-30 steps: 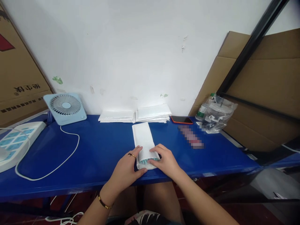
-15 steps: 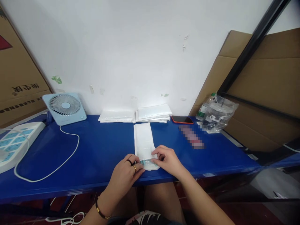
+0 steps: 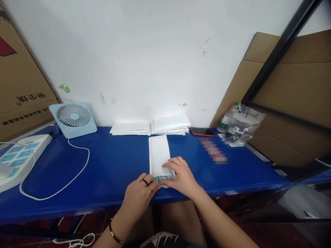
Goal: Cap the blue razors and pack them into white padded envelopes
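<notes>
A white padded envelope lies on the blue table with its mouth toward me. In its mouth shows a clear plastic-wrapped item with teal parts, mostly hidden inside. My left hand, wearing two rings, is closed on the left corner of the envelope's mouth, its fingertips beside the wrapped item. My right hand bends over the right side of the mouth. Its fingers rest on top of the envelope and its thumb is at the wrapped item near the lower edge, so it grips the mouth and item between them.
Two stacks of white envelopes lie against the wall. A phone, a blurred-out strip, a bottle and a bagged container are at right. A blue fan, its cable and a power strip are at left.
My right hand has shifted left over the envelope's mouth, its fingers now farther onto the top. The wrapped item sits a little deeper in the mouth. My left hand has hardly moved.
</notes>
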The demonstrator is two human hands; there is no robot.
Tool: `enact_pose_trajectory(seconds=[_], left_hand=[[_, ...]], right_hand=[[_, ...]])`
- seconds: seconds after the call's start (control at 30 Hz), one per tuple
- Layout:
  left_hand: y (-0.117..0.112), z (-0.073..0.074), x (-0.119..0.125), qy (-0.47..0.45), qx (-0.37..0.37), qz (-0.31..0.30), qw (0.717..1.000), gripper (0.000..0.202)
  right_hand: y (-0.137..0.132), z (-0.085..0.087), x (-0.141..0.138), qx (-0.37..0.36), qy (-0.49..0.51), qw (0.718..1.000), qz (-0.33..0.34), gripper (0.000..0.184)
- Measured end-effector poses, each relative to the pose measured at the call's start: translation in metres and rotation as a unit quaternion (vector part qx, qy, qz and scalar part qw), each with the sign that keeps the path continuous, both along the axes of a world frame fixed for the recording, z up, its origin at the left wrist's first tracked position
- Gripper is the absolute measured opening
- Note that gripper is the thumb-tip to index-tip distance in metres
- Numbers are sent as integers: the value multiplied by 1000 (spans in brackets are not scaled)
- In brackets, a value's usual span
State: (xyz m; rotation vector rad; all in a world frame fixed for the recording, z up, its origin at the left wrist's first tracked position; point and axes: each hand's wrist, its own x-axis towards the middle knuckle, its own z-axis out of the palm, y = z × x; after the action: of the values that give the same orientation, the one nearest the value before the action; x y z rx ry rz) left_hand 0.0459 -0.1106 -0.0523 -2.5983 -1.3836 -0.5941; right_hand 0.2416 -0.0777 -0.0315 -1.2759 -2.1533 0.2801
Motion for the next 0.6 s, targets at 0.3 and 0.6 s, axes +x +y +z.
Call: enact_pose_trajectory(seconds=[0.3,0.6], left_hand=[[1,-7,-2,-41,65,-34,996,21],[0,-3,-3,-34,58,-46,997,15]], right_hand=[[2,5,-23,56,-58,996,-33,40],[9,1,-30,34,-53,998,-12,33]])
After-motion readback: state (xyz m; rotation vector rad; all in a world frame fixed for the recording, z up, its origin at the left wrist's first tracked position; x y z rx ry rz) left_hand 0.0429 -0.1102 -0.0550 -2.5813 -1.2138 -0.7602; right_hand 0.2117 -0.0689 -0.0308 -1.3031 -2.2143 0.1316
